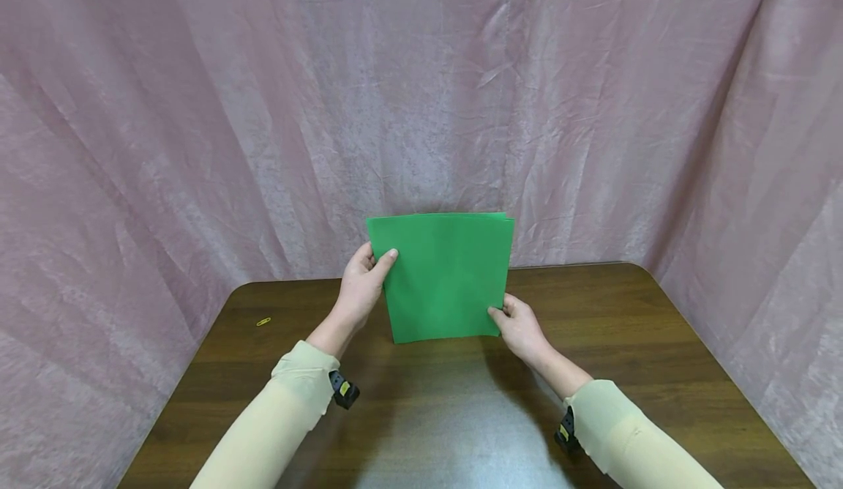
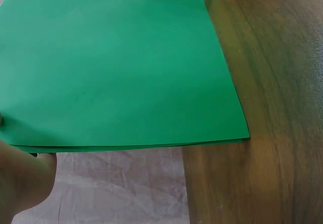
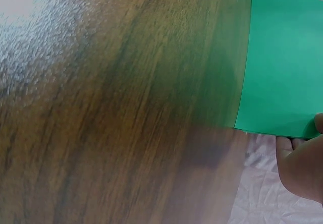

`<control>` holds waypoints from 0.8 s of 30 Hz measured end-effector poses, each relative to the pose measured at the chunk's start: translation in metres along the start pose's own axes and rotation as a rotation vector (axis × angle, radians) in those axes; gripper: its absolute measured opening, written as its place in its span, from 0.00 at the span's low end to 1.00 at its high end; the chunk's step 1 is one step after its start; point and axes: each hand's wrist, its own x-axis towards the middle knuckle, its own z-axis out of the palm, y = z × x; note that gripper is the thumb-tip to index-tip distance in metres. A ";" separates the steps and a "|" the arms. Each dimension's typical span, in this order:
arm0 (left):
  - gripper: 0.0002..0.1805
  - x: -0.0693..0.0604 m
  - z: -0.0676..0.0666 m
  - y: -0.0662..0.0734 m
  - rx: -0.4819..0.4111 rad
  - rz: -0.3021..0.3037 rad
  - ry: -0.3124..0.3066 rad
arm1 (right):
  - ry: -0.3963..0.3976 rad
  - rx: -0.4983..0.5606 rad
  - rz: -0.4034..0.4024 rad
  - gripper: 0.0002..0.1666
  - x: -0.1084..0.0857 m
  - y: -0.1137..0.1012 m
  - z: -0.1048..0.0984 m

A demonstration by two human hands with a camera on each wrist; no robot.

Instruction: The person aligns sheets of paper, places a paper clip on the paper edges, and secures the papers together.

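Note:
Green paper sheets [image 1: 444,277], at least two stacked nearly edge to edge, stand upright above the table in the head view. My left hand [image 1: 360,284] pinches their left edge near the upper corner, thumb in front and fingers behind. Lower down on the right edge, my right hand [image 1: 522,328] pinches them the same way. In the left wrist view the sheets [image 2: 116,67] show a slightly offset second layer along the near edge. The right wrist view catches only part of the sheets [image 3: 282,62], with the right hand [image 3: 303,168] at the frame's side.
A yellow paper clip [image 1: 263,321] lies on the brown wooden table [image 1: 632,328], left of the left hand. Pink curtains [image 1: 435,94] hang behind the table and along both sides.

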 end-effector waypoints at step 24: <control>0.22 -0.001 0.004 -0.002 -0.002 0.018 0.008 | 0.052 0.127 0.006 0.22 0.009 -0.066 -0.005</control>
